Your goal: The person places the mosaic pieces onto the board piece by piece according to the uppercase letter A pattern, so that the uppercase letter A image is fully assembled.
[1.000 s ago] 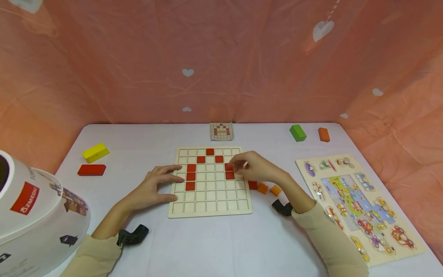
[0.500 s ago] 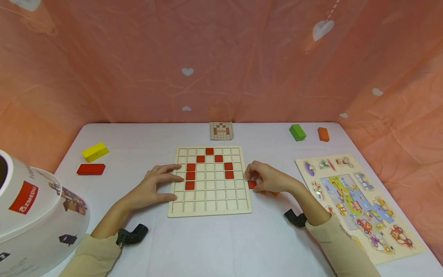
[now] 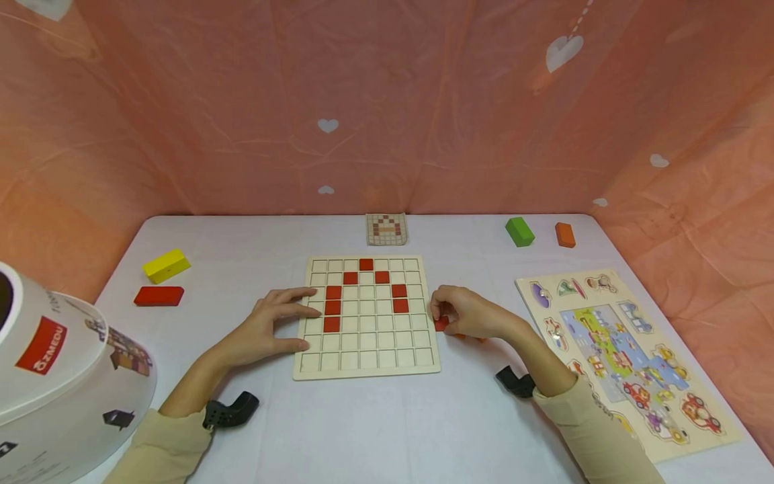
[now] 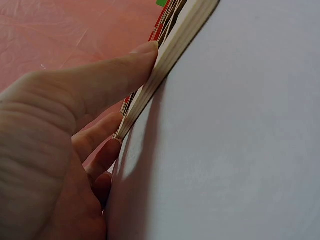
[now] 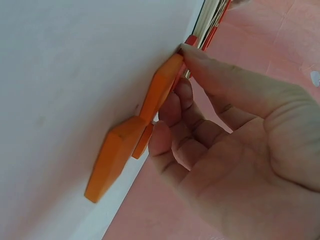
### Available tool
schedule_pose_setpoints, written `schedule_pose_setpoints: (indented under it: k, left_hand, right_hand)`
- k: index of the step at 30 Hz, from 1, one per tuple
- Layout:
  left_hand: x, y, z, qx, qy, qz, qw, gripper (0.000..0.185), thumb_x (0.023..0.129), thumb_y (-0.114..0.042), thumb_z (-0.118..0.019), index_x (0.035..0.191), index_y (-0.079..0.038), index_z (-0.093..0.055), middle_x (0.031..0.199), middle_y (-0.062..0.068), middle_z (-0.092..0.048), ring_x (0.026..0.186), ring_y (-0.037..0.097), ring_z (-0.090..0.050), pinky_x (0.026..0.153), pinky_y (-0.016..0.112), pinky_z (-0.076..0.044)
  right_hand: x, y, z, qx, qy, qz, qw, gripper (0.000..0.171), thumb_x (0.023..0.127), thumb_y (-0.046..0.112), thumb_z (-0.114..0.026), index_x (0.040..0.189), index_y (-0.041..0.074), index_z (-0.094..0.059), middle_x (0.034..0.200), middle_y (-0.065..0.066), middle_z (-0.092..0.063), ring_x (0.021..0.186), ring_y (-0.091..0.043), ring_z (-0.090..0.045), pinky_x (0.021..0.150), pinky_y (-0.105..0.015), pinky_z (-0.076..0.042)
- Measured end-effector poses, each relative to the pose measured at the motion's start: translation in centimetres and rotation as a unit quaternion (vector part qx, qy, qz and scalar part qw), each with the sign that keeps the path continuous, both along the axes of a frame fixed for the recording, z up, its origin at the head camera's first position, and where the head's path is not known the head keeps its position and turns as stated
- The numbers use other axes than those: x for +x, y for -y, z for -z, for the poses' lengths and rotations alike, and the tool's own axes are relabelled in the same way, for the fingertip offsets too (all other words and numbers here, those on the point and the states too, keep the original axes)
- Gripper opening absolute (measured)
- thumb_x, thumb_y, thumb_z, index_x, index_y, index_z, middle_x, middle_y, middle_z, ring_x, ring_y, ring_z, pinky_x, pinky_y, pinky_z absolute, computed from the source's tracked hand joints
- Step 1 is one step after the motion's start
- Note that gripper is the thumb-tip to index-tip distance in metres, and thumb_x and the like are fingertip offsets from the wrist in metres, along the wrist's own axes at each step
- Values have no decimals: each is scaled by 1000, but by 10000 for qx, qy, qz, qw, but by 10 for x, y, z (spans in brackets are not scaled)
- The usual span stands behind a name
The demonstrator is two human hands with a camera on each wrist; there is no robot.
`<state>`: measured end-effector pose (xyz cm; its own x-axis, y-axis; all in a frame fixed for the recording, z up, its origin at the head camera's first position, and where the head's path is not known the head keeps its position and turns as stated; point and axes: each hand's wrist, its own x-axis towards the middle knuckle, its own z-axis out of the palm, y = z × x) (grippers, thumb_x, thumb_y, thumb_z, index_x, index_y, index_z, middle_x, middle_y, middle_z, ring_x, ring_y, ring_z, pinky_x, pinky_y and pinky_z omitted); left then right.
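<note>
A wooden grid board (image 3: 369,363) lies mid-table, with several red square tiles (image 3: 332,325) set in its cells in an arch-like pattern. My left hand (image 3: 269,329) rests against the board's left side, fingers spread and relaxed; the left wrist view has the thumb (image 4: 125,70) touching the edge. Just off the board's right side, my right hand (image 3: 468,312) pinches a loose red tile (image 3: 442,323) between thumb and fingers. Orange tiles (image 5: 115,157) lie beside that hand, mostly hidden under it in the head view.
A small pattern card (image 3: 387,230) lies behind the board. Yellow (image 3: 166,266) and red blocks (image 3: 159,296) sit at left, green (image 3: 520,232) and orange blocks (image 3: 565,235) at back right. A picture puzzle (image 3: 695,433) covers the right side; a white bucket (image 3: 72,430) stands front left.
My right hand has left the red tile at the board's right part and moved right and toward me to the loose red tile, closing its fingers there. My left hand stays put.
</note>
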<state>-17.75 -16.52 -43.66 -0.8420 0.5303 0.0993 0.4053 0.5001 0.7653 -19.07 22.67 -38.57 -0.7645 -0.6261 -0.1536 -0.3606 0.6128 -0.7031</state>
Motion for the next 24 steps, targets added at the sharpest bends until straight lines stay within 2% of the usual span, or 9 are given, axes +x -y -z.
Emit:
schedule_pose_setpoints:
  k: [6,12,16,19,24]
  left_hand:
    - [0,0,0,12,-84,40,10000,44,80,-31,-84,121,-17,-72,152,9,-42,138,35,-28,103,64,-20]
    - [0,0,-1,16,-77,46,10000,44,80,-31,-84,120,-17,-72,152,9,-42,138,35,-28,103,64,-20]
    - [-1,0,-1,-9,-44,11,10000,44,80,-31,-84,120,-17,-72,152,8,-42,138,35,-27,103,65,-20]
    - [-1,0,0,-16,-42,-3,10000,44,79,-31,-84,120,-17,-72,152,9,-42,139,35,-27,103,65,-19]
    - [0,0,1,5,-50,0,10000,44,80,-31,-84,120,-17,-72,152,9,-42,138,35,-27,103,65,-19]
  right_hand:
    - [0,1,-3,31,-128,-24,9999,31,75,-21,-69,88,5,-58,88,-4,-55,83,-19,-51,71,-29,-45]
    - [-3,3,-8,-156,-21,56,9999,20,83,-15,-67,88,4,-63,83,-7,-60,77,-17,-53,67,-27,-46]
    - [-5,12,-14,-479,-40,18,9988,15,86,-10,-67,98,0,-68,90,-8,-66,82,-19,-57,74,-29,-49]
    - [-7,23,-16,-659,-35,-45,9978,16,86,-10,-67,100,-2,-69,93,-6,-68,85,-19,-59,78,-31,-51]
    - [-9,39,-12,-540,54,-122,9985,17,86,-11,-65,97,-1,-72,93,-4,-70,85,-17,-60,78,-29,-52]
